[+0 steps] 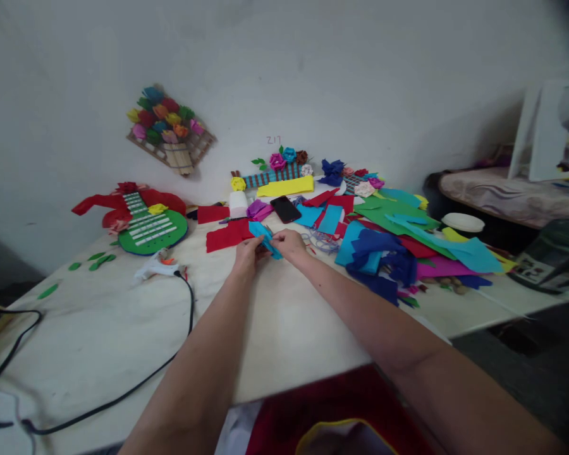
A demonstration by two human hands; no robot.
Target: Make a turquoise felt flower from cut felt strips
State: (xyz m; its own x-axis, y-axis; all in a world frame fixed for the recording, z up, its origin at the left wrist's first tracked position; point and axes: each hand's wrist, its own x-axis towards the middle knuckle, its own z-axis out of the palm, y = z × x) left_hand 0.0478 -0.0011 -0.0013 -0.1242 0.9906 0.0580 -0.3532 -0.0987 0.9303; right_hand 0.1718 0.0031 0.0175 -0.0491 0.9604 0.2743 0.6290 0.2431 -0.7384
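Between my hands is a small strip of light blue crepe paper [260,230], held just above the table. My left hand [250,250] pinches its lower left side. From the right, my right hand [288,244] grips the paper's other edge with fingers pressed together. Something thin and dark shows by the right fingertips, too small to name. Red crepe paper pieces [224,239] lie just behind my left hand. Past my right hand are a black phone [285,209] and a loose tangle of pale wire [321,241].
A white glue gun [155,265] with a black cord [189,309] lies at left, near green paper leaves [102,261] and a red and green guitar-shaped craft [152,229]. Coloured paper sheets [398,218] and dark blue paper [384,259] pile up at right, before a large jar [557,256].
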